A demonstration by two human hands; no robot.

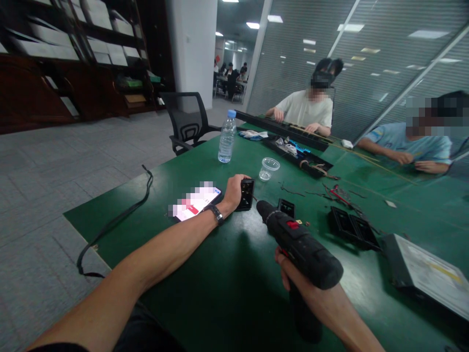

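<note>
My left hand (234, 189) reaches forward over the green table (227, 293) and grips a small black socket module (246, 194), fingers wrapped round its left side. A watch sits on that wrist. My right hand (293, 281) holds a black cordless drill (298, 242) by its handle, with the chuck pointing away toward a second black module (286, 207) lying flat just beyond its tip. A phone (194, 202) with a lit screen lies right beside my left wrist.
A water bottle (226, 136) and a clear plastic cup (268, 168) stand further back. Black frames (352, 227), loose wires (339, 194) and a flat metal box (428, 274) lie to the right. A black cable (120, 220) hangs off the left edge. Two people work at long black strips (286, 129) across the table. An office chair (186, 122) stands behind.
</note>
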